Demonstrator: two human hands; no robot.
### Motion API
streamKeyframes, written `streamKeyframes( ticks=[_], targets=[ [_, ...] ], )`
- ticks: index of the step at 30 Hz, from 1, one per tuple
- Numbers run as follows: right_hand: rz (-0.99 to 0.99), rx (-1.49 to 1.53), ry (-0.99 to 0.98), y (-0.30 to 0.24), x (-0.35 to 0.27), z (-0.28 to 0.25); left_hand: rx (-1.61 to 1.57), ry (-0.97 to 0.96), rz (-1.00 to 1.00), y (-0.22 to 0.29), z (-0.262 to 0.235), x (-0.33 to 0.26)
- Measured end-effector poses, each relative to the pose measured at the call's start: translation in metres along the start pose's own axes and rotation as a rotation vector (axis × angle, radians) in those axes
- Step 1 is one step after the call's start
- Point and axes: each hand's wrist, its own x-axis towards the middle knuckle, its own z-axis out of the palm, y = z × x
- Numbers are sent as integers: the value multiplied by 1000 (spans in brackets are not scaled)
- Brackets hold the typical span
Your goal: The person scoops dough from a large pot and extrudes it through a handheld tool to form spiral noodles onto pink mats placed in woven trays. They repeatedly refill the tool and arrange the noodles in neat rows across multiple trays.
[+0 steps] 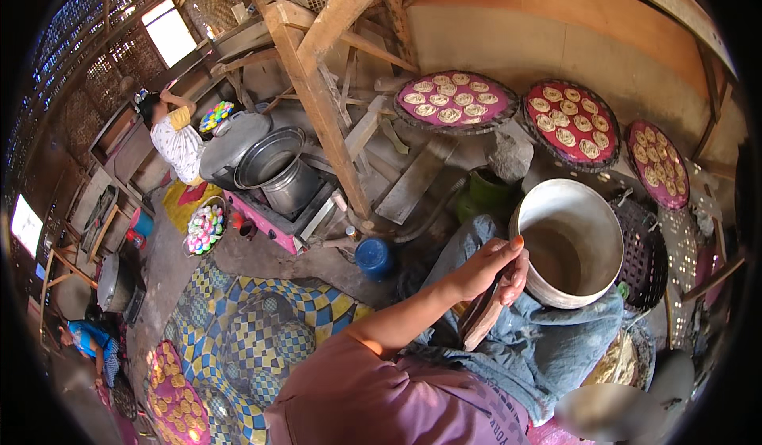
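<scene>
My left hand [486, 272] is held above my lap beside the pot's near rim, its thumb raised and its fingers curled inward. Against those fingers lies a long brownish shape [480, 319] that slants down toward my lap. Whether it is part of my right hand or something held, I cannot tell. A large pale, deep pot [528, 242] rests against my knees, tilted so its inside shows, with a greyish-brown bottom. Blue-grey cloth [571, 342] covers my legs under it.
Round trays of coiled dough [452, 119] lean along the back wall, near a green pot [484, 195] and black basket [643, 246]. A wooden post [317, 111] rises beside the stove with a metal pot [286, 183]. Two people [178, 139] work at the left. Patterned matting [262, 326] covers the floor.
</scene>
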Motion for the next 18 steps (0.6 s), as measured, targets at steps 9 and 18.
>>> streamKeyframes(
  ticks=[9,18],
  targets=[
    [300,-112,189,51,-98,-82,-45,23,-11,-5,-26,-11],
    [572,-105,746,32,-264,-229,2,172,34,-2,-51,-16]
  ],
)
